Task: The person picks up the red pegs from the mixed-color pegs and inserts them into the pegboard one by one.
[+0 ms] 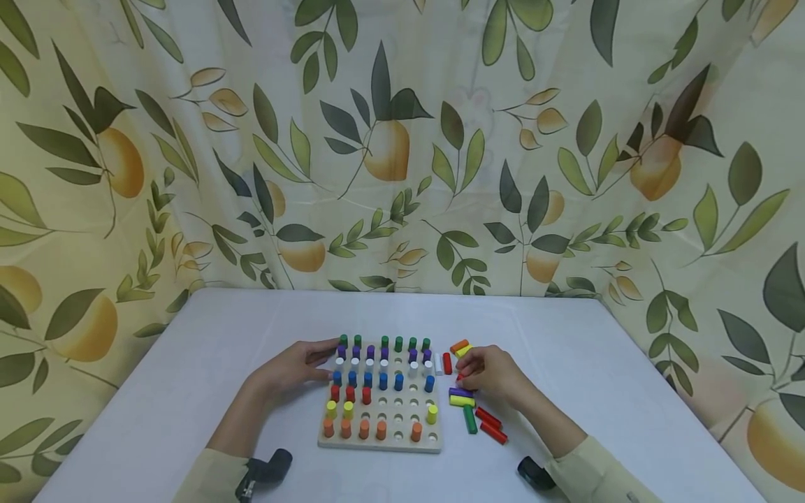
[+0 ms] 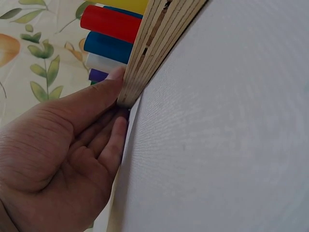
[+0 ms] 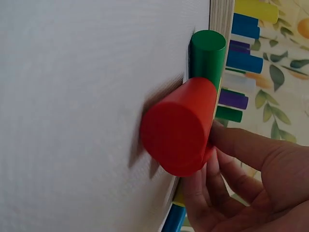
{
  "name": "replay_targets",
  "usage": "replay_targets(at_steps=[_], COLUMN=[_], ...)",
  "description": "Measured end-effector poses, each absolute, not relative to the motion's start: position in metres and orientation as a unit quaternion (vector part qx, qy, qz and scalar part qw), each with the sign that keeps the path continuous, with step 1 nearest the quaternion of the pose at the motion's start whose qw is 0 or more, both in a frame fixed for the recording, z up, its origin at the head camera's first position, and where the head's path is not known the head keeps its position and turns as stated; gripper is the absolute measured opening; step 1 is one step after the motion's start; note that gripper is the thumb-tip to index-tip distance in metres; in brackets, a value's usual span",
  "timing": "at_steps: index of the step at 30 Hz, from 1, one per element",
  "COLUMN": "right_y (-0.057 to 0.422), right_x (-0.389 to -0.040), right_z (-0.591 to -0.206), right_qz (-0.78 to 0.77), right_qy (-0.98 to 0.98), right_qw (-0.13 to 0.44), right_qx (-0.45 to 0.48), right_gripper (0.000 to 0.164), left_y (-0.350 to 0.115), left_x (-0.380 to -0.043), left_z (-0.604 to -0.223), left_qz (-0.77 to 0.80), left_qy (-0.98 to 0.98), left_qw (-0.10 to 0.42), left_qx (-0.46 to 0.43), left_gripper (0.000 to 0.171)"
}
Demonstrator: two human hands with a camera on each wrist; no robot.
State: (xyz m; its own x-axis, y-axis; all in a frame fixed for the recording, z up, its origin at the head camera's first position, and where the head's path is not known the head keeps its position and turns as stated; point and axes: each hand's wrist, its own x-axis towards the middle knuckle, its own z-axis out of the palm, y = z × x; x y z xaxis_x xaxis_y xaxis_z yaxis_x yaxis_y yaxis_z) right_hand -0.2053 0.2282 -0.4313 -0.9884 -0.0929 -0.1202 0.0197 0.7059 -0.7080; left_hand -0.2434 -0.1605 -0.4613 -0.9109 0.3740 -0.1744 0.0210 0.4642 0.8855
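A wooden pegboard stands on the white table, with coloured pegs upright in rows. My left hand grips its left edge near the far corner; in the left wrist view the thumb presses beside the upright pegs and the fingers curl low against the side. To the right of the board, my right hand pinches a red peg, mostly covered by the fingertips. Purple and yellow pegs lie just below that hand. In the right wrist view a large red peg lies nearest the camera.
More loose pegs lie right of the board: a green peg, two red pegs, a white peg, another red peg and an orange peg. Behind the table hangs a leaf-and-fruit patterned curtain.
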Motion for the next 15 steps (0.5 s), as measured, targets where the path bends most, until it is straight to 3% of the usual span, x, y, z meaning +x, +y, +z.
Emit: replay_targets(at_steps=[15], right_y=[0.2310], right_x=[-0.2021], right_z=[-0.4280], right_qz=[-0.381], right_qy=[0.923], right_qw=[0.054], right_qx=[-0.018], right_gripper=[0.015], left_y=[-0.1583], left_x=[-0.2433], left_z=[-0.4608], left_qz=[0.513], left_qy=[0.834], left_qw=[0.170], left_qx=[0.114], left_gripper=[0.068])
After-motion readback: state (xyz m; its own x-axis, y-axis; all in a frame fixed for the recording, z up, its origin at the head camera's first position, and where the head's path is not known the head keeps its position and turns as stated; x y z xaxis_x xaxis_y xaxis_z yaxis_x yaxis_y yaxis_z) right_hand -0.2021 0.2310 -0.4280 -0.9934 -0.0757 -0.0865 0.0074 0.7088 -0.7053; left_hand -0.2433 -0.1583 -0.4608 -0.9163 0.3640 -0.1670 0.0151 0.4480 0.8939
